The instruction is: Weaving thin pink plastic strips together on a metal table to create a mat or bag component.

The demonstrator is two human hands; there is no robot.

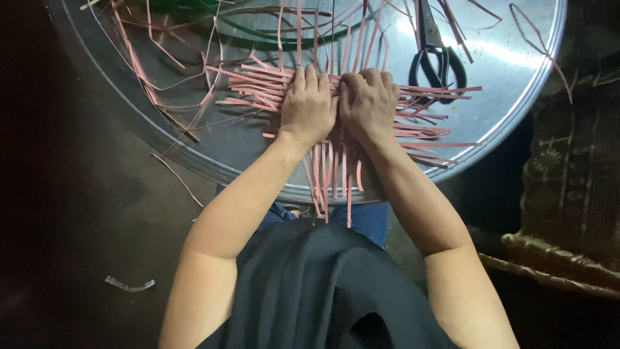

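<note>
Both hands are down on the woven pink strips point(336, 139), near the tray's near edge. The left hand point(308, 103) presses flat, fingers together, clasping nothing. The right hand point(367, 100) sits knuckles up, fingers curled onto the weave; whether it pinches a strip, I cannot tell. Black scissors point(436, 55) lie toward the round metal tray's point(516, 84) right edge, loose strips point(161, 71) trail off left.
</note>
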